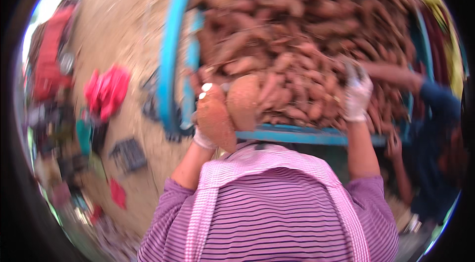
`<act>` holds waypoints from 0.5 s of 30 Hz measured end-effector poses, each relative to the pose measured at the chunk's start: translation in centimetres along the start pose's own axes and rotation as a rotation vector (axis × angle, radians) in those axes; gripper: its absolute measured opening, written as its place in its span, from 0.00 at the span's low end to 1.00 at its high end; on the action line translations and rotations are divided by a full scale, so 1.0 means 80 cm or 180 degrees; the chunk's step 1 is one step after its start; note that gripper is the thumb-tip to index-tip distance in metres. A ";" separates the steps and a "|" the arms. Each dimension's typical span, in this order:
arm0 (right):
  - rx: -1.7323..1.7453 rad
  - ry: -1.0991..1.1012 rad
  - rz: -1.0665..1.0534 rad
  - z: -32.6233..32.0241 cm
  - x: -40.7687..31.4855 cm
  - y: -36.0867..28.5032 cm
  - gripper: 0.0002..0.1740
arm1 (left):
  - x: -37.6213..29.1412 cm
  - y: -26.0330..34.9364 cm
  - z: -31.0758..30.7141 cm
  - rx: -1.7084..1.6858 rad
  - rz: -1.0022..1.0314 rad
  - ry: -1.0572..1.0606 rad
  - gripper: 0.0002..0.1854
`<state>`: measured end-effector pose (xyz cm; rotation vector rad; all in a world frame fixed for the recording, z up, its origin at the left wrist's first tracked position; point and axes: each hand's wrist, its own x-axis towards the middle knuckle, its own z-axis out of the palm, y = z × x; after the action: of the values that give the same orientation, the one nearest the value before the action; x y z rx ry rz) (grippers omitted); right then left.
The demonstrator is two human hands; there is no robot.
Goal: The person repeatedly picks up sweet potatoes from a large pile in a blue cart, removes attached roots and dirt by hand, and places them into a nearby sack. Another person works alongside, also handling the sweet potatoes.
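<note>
Two large reddish sweet potatoes are at my left hand (203, 137), which wears a whitish glove and is mostly hidden behind them. It grips the nearer large sweet potato (215, 119); the other large sweet potato (243, 102) lies against it on the right. My gloved right hand (357, 98) reaches over the heap of smaller sweet potatoes (293, 65), its fingers pointing away from me. Blur hides whether it holds anything. The heap fills a blue-framed bin (297, 134) in front of me.
Another person's blue sleeve (439, 98) and bare forearm (393, 74) reach across the heap from the right, close to my right hand. On the sandy ground at left lie a pink cloth or bag (107, 91) and a dark crate-like object (128, 154).
</note>
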<state>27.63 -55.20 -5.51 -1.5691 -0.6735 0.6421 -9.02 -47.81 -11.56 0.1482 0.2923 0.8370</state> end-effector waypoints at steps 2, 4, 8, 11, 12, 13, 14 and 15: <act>0.0139 -0.0312 0.0088 0.022 0.006 0.006 0.12 | -0.038 0.033 0.000 -0.0057 0.0425 -0.0006 0.42; 0.0145 -0.0780 0.0128 0.057 0.014 0.009 0.13 | -0.092 0.059 -0.006 -0.0081 0.0934 0.0006 0.42; -0.0230 -0.1757 -0.0210 0.136 0.037 0.005 0.15 | -0.259 0.080 -0.030 0.0029 0.2061 0.0280 0.42; -0.1252 -0.2345 -0.1861 0.186 0.056 0.017 0.17 | -0.414 0.038 -0.054 0.0151 0.2761 0.0749 0.42; -0.1594 -0.2537 -0.2521 0.195 0.073 0.025 0.19 | -0.462 0.013 -0.067 0.0188 0.2923 0.0946 0.41; -0.2006 -0.2750 -0.3278 0.202 0.090 0.031 0.20 | -0.518 -0.018 -0.074 0.0212 0.3030 0.1233 0.41; -0.1225 -0.3007 -0.1476 0.214 0.094 0.034 0.21 | -0.571 -0.052 -0.090 0.0148 0.3065 0.1548 0.41; -0.1407 -0.3257 -0.1921 0.226 0.095 0.032 0.22 | -0.624 -0.096 -0.099 0.0030 0.3061 0.1972 0.41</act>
<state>19.57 -37.67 -9.94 -1.2237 -2.0715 0.8438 -37.64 -90.21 -11.17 0.0238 0.8397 1.8380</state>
